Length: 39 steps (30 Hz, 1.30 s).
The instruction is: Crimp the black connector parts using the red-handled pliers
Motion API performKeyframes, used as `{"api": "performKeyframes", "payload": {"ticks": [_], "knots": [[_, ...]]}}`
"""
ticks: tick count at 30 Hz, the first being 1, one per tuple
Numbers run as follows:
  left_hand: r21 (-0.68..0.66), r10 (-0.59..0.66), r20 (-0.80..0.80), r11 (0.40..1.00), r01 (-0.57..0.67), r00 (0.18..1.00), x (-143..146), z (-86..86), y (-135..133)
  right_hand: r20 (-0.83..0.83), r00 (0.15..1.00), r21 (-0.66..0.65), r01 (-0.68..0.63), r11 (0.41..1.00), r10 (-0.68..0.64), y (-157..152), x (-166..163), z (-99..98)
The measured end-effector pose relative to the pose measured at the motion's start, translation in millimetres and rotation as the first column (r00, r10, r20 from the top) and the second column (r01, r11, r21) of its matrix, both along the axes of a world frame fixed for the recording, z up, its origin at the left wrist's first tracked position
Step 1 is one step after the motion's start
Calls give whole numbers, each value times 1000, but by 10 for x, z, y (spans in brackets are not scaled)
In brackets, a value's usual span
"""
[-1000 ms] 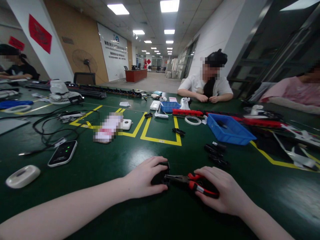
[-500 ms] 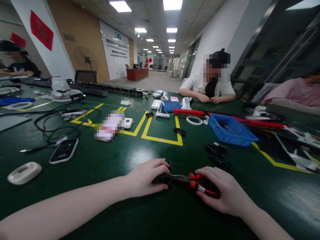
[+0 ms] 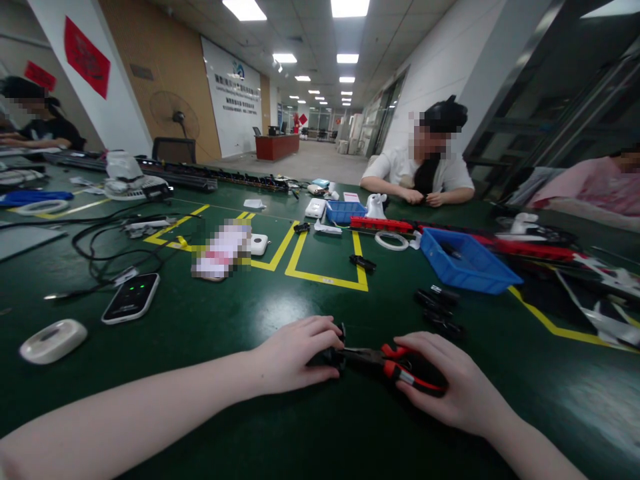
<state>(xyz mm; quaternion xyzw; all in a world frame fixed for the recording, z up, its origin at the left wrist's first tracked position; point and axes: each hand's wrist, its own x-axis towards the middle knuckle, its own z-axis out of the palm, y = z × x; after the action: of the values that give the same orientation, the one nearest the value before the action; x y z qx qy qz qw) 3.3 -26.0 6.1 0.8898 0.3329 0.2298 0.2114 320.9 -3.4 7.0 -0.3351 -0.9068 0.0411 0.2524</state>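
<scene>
My left hand (image 3: 305,350) is closed around a small black part (image 3: 325,358), mostly hidden by the fingers. A dark edge of the part stands up beside the fingertips. In my right hand (image 3: 445,377) is a pair of needle-nose pliers (image 3: 397,368) with red and black handles. The jaws point left and meet the right side of the black part; whether they grip it I cannot tell. Several more black parts (image 3: 437,310) lie on the green table (image 3: 240,427) beyond my right hand, and another black part (image 3: 363,263) lies by the yellow tape.
A blue tray (image 3: 465,263) stands right of centre, with a smaller blue tray (image 3: 343,212) behind it. A phone (image 3: 223,252), a white device with a dark screen (image 3: 131,299), a white oval case (image 3: 53,341) and black cables (image 3: 90,247) lie at left. A person (image 3: 420,163) sits across the table.
The whole view has shifted slightly, so everything sits a little farther right. Both hands keep their holds, and the pliers' tips stay at the black part.
</scene>
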Motion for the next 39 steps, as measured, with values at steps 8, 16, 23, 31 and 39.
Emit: {"api": "performKeyframes", "payload": {"ticks": [8, 16, 23, 31, 39], "knots": [[18, 26, -8, 999, -26, 1000, -1, -25, 8, -13, 1000, 114, -2, 993, 3, 9, -20, 3], [7, 36, -1, 999, -36, 999, -2, -3, 4, -44, 999, 97, -8, 995, 12, -5, -53, -33], [6, 35, -12, 999, -35, 999, -8, -1, 2, 1, 999, 89, -41, 995, 41, -3, -49, 15], [-69, 94, -10, 993, -94, 996, 11, 95, -72, 10, 1000, 50, -15, 999, 14, -28, -52, 29], [-62, 70, 17, 996, -69, 997, 10, 36, -9, 26, 999, 52, -34, 998, 32, -9, -40, 14]]}}
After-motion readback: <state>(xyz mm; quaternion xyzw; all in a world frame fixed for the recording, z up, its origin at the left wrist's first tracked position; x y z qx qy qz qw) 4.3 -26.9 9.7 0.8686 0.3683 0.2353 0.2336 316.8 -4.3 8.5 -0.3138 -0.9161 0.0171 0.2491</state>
